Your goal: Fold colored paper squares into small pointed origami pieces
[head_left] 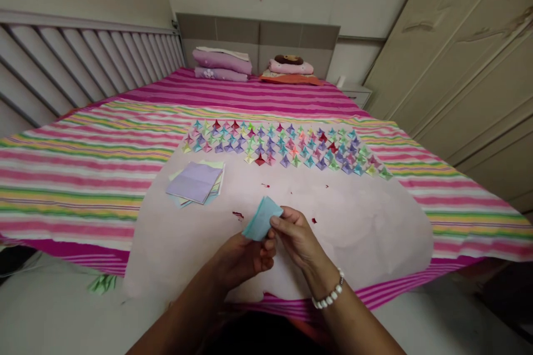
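Note:
Between my two hands is a folded piece of light blue paper (262, 219), held tilted above a large pale sheet (353, 222). My left hand (245, 258) grips its lower edge from below, the fingers curled behind it. My right hand (296, 236) pinches its right side between thumb and fingers; a white bead bracelet circles that wrist. Left of the hands lies a fanned stack of square papers (195, 182), a purple one on top. Beyond, several rows of small folded paper pieces (270, 147) in many colours stand on the sheet.
Small dark red scraps (237, 214) lie on the sheet around the hands. Striped cloth (75, 177) covers the bed. Folded bedding (220, 64) is stacked by the headboard (233, 30). A crumpled green paper (102, 284) rests on the floor at left. Cupboards (462, 66) line the right side.

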Action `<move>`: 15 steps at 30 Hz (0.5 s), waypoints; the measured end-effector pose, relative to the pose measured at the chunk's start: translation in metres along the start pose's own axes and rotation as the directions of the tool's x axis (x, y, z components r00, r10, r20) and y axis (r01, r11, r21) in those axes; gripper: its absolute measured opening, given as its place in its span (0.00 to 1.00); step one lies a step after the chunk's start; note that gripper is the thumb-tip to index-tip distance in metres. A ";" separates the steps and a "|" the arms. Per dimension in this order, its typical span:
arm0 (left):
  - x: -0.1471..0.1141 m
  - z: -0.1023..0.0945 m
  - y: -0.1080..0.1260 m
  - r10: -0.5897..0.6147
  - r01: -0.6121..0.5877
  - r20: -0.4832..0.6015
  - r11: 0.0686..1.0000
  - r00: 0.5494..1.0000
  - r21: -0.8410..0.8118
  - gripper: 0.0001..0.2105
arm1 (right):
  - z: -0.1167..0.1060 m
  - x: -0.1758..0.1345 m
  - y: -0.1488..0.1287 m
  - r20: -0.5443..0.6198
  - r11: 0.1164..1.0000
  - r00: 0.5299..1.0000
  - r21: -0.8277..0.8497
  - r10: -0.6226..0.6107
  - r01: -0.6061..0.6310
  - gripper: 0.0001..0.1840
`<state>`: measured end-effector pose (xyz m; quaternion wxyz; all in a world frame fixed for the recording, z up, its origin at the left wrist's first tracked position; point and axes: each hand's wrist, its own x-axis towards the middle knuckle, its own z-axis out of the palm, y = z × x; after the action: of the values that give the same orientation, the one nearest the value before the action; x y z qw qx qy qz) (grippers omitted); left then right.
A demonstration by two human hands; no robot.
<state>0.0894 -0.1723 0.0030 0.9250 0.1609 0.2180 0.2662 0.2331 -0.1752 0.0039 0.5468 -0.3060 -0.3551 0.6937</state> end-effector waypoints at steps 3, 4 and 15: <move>0.000 -0.003 0.007 0.156 -0.101 -0.158 0.946 0.975 0.309 0.11 | -0.004 0.001 -0.003 -0.036 0.998 0.999 -0.050 -0.025 0.023 0.09; -0.001 -0.003 0.010 0.260 -0.160 -0.193 0.893 0.946 0.421 0.11 | -0.006 0.002 -0.004 -0.070 0.996 0.996 -0.074 -0.055 0.050 0.09; -0.018 0.018 0.026 0.627 -0.299 -0.083 0.479 0.774 0.825 0.11 | -0.002 -0.001 -0.002 -0.163 0.995 0.984 -0.074 -0.077 0.066 0.09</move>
<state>0.0733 -0.1646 0.0352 0.5915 0.5411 0.4293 0.4160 0.2358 -0.1751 0.0052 0.5881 -0.3683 -0.3429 0.6332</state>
